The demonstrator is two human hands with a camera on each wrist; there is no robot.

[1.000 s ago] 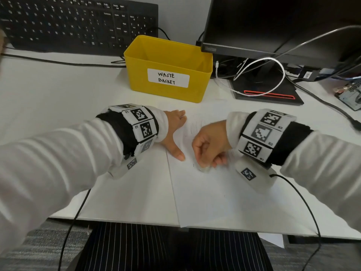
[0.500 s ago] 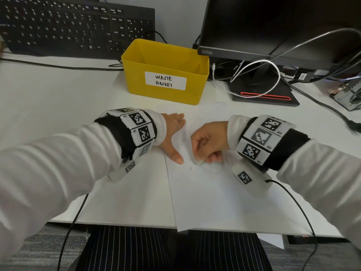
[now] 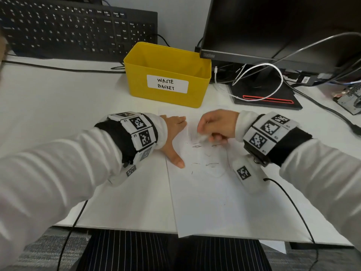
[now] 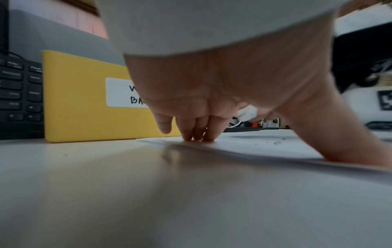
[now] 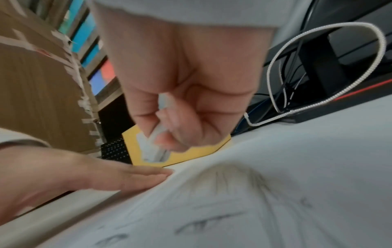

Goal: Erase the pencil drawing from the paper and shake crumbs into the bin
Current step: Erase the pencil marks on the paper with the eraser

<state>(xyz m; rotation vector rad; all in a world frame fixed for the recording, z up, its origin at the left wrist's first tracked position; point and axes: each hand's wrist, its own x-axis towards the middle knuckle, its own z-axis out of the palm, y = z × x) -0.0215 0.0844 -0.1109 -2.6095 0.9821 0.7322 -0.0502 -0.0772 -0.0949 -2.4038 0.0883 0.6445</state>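
Here, at far left, a black keyboard stood propped against the wall behind the white tabletop. The left hand lay flat, fingers straight and thumb spread, pressing the left edge of the paper; in the left wrist view the fingertips sat on the sheet's border. Grip of that hand: wide, holding nothing, only pressing down. Behind the hands, the yellow bin labelled "WASTE BASKET" stood near the paper's far edge, apart from it. The paper lay on the tabletop, its near corner overhanging the front edge. The pencil drawing, a face with eyes and faint hair lines, was partly visible at mid-sheet. The right hand was curled, its grip narrow around a white eraser, pinched between thumb and fingers over the top of the drawing. Contact with the sheet: could not tell. At right, a dark monitor and a looped white cable.
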